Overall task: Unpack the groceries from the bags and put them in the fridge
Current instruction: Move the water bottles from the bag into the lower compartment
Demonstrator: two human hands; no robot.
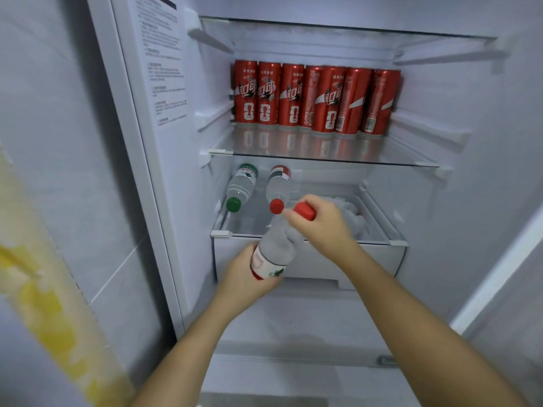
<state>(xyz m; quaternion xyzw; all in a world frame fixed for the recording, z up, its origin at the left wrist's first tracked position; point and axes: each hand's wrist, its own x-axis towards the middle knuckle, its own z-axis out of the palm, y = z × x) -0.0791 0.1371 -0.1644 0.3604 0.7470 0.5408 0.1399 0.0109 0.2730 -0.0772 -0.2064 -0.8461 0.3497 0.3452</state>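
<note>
A clear water bottle (277, 248) with a red cap and a red-and-white label hangs tilted in front of the open fridge's lower shelf (308, 235). My left hand (245, 279) grips its base end. My right hand (326, 223) holds the neck, fingers curled round the cap. On the lower shelf lie two bottles, caps toward me: a green-capped bottle (241, 186) at the left and a red-capped bottle (277, 186) beside it. Several red soda cans (316, 98) stand in a row on the glass shelf (323, 155) above.
A white drawer front (352, 259) sits under the lower shelf. Something pale lies on that shelf behind my right hand. The fridge's left inner wall carries a printed label (164, 60). A tiled wall (73, 171) and a yellow cloth (53, 304) are at the left.
</note>
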